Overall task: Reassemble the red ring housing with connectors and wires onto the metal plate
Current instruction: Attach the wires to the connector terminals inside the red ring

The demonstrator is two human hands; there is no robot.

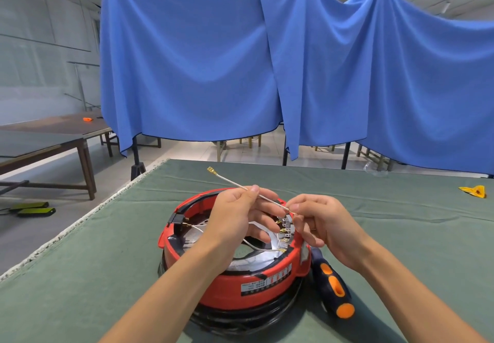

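I'm working at a table (pixel 80 276) covered in green cloth, with blue drapes (pixel 240 62) hung across the room behind it and dark wooden tables (pixel 40 145) off to my left. Near the far right edge lies a yellow scrap (pixel 473 191), and a black-and-orange screwdriver (pixel 332 286) lies just beside the red ring housing (pixel 235 286), which sits in front of me over the metal plate (pixel 256 258). My left hand (pixel 238 214) pinches a loose white wire (pixel 235 183) mid-length, its brass terminal (pixel 211 170) pointing away, while my right hand (pixel 318 222) pinches its other end above the connectors (pixel 285 233), both hands blocking part of the housing's interior.
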